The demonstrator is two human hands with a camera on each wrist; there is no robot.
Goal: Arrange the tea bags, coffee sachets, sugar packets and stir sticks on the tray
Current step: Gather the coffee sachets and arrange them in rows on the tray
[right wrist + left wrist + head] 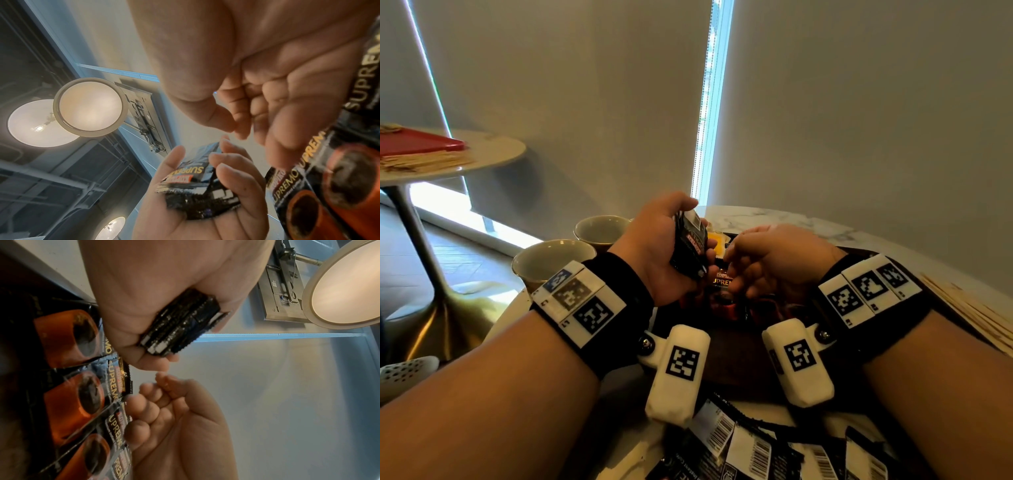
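My left hand [671, 240] is raised over the dark tray [736, 363] and grips a stack of black coffee sachets [688, 250]; the left wrist view shows the stack [180, 321] edge-on in my palm. To its right, my right hand [756, 263] hovers with fingers loosely curled and nothing in them. Its fingertips [144, 402] are at the edge of a row of black-and-orange coffee sachets [82, 402] that overlap one another on the tray. The same row [329, 178] shows in the right wrist view. A yellow packet [715, 240] lies behind my hands.
Several loose sachets [750, 445] lie on the marble table at the near edge. Wooden stir sticks [976, 318] sit to the right of the tray, two cups [551, 260] to the left. A second table [493, 150] at far left carries a red tray and more sticks.
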